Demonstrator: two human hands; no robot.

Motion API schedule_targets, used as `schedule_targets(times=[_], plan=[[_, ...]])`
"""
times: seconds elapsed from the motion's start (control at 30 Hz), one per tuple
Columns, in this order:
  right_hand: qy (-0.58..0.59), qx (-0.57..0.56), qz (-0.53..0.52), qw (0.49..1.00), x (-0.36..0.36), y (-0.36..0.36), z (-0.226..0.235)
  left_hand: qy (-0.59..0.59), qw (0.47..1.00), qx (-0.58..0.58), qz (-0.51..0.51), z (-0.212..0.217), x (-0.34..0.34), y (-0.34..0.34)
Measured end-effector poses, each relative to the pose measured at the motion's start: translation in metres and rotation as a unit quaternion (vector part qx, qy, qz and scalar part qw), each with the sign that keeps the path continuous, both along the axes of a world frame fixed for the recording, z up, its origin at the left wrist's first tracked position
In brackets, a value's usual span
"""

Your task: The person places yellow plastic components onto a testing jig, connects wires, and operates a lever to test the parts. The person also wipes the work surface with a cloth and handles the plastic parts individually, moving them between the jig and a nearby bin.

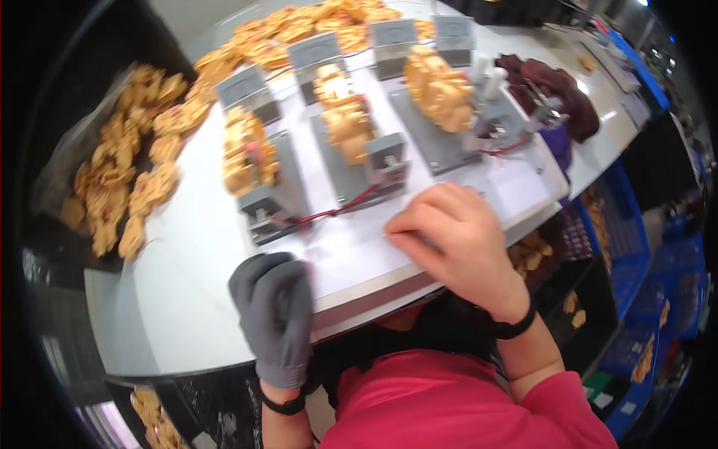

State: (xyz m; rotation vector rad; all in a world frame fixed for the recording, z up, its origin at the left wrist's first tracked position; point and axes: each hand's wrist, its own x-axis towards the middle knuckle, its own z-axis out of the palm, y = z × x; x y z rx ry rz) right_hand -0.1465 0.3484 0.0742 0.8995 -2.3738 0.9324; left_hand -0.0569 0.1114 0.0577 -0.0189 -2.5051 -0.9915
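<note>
My left hand, in a grey glove, is closed with its fingers curled, over the table's near edge in front of the leftmost fixture. Whatever it may hold is hidden. My bare right hand hovers over the white board with thumb and forefinger pinched together; anything between them is too small to make out. Beyond the hands stand grey fixtures bearing tan moulded plastic parts: one on the left, one in the middle, one on the right. A red and black wire links the fixtures' near ends.
Loose tan parts are heaped along the far side, and more spill from a black bin at left. Dark brown cloth-like material lies at right. Blue crates and a dark bin stand below the right edge.
</note>
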Motion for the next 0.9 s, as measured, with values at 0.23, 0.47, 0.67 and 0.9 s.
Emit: schedule_targets(times=[0.23,0.47,0.67,0.9], plan=[[-0.003,-0.001,-0.011,1.000,0.003,-0.001,0.004,0.008,1.000,-0.027,-0.003,0.015,-0.006,0.002],[0.006,-0.006,-0.011,1.000,0.004,-0.002,0.003,-0.027,1.000,0.017,0.000,0.020,-0.008,-0.004],[0.010,-0.007,-0.011,1.000,0.004,-0.001,0.003,-0.018,1.000,0.006,0.004,0.018,-0.010,-0.003],[0.012,-0.010,-0.010,1.000,0.005,-0.001,0.003,-0.009,0.999,0.018,0.024,0.013,-0.013,-0.001]])
